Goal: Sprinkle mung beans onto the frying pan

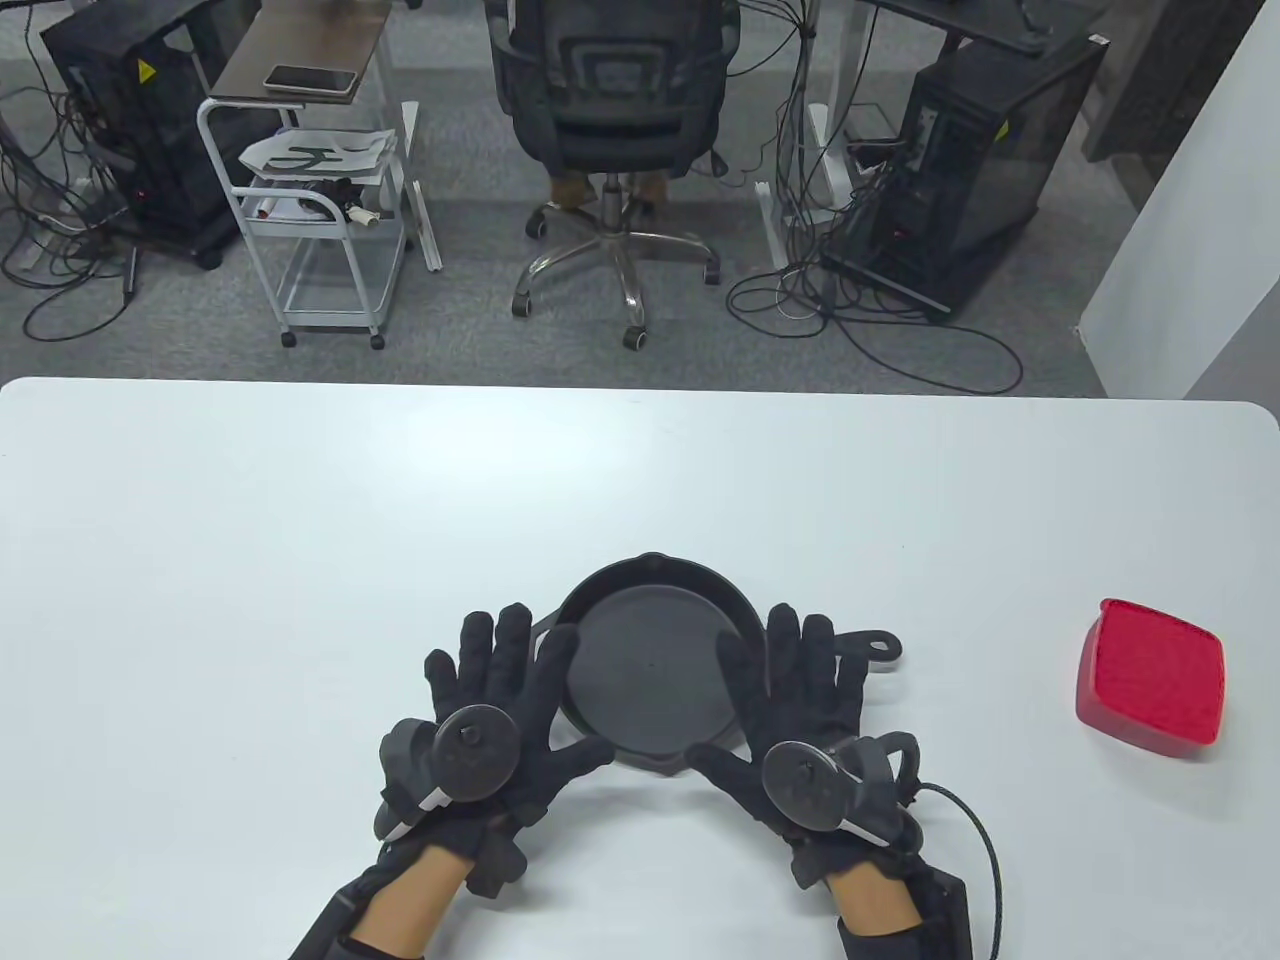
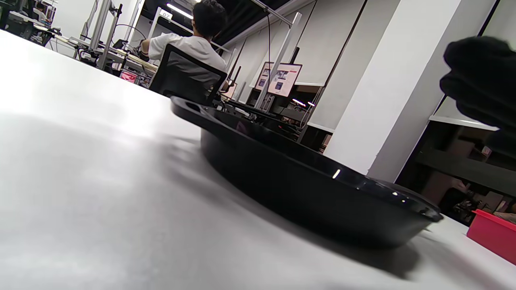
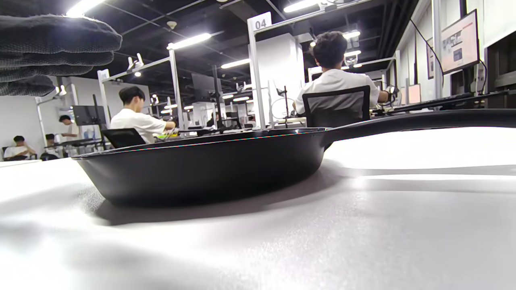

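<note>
A black frying pan [image 1: 650, 665] sits on the white table [image 1: 300, 520] near the front middle, its handle pointing right; its inside looks bare. It also shows in the left wrist view [image 2: 306, 189] and the right wrist view [image 3: 201, 169]. My left hand [image 1: 500, 690] lies flat, fingers spread, at the pan's left rim. My right hand [image 1: 800, 690] lies flat, fingers spread, at the pan's right rim, over the handle's root. Neither hand holds anything. A red box [image 1: 1150, 688] stands at the right of the table, also seen in the left wrist view [image 2: 492, 235]. No mung beans show.
The table's far edge runs across the middle of the table view. Beyond it stand an office chair [image 1: 610, 130], a white cart [image 1: 320, 210] and computer towers with cables on the floor.
</note>
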`<state>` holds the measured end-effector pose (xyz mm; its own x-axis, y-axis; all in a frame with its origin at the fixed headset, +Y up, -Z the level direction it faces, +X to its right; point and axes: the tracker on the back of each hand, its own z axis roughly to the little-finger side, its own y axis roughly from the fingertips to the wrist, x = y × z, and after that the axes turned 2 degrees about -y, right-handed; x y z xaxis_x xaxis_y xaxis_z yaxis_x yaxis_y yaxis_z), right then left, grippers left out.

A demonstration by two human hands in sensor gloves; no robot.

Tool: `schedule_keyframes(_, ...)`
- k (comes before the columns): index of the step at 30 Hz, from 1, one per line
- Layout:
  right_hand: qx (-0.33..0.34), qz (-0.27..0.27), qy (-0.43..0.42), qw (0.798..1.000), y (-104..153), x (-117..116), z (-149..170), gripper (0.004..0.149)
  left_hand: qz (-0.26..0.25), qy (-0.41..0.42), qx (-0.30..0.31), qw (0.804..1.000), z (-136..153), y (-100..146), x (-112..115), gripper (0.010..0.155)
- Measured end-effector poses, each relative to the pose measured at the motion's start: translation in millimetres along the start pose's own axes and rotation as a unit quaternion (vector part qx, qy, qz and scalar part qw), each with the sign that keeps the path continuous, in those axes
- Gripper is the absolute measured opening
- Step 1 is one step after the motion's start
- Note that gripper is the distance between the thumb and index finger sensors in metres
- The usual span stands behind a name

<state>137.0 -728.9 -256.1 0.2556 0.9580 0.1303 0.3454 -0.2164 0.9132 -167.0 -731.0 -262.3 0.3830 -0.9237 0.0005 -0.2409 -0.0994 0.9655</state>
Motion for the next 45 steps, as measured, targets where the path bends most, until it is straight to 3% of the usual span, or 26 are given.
schedule_keyframes(8,-0.061,0.038,0.029,0.997,0,24,33,0.09,0.008,0.003,-0.009,1.0,2,-1,-2,0.103)
schedule_keyframes(15,-0.233,-0.024,0.095,0.968,-2,51,136,0.091,0.021,0.006,-0.022,1.0,8,-5,1,0.103)
schedule_keyframes(20,-0.391,-0.07,0.09,0.913,14,71,225,0.091,0.016,0.006,-0.024,1.0,8,-4,-2,0.103)
schedule_keyframes(26,-0.524,-0.127,0.064,0.84,40,78,289,0.095,0.026,-0.001,-0.033,0.999,11,-7,1,0.102)
schedule_keyframes(30,-0.559,-0.191,0.046,0.806,48,64,309,0.1,0.035,0.0,-0.048,0.998,16,-9,4,0.103)
schedule_keyframes(33,-0.571,-0.182,-0.014,0.801,46,62,315,0.103,0.035,-0.001,-0.053,0.998,18,-9,6,0.102)
schedule_keyframes(35,-0.582,-0.231,-0.014,0.78,41,62,317,0.105,0.035,-0.002,-0.056,0.998,19,-10,6,0.103)
schedule_keyframes(38,-0.576,-0.218,-0.026,0.787,41,62,319,0.104,0.035,-0.002,-0.057,0.998,18,-10,6,0.103)
schedule_keyframes(40,-0.535,-0.193,-0.015,0.823,45,64,320,0.1,0.039,-0.006,-0.057,0.998,18,-9,6,0.102)
schedule_keyframes(43,-0.506,-0.192,0.001,0.841,50,66,317,0.1,0.038,-0.003,-0.054,0.998,18,-10,6,0.103)
schedule_keyframes(45,-0.45,-0.188,0.016,0.873,52,66,312,0.101,0.037,-0.001,-0.053,0.998,18,-10,6,0.102)
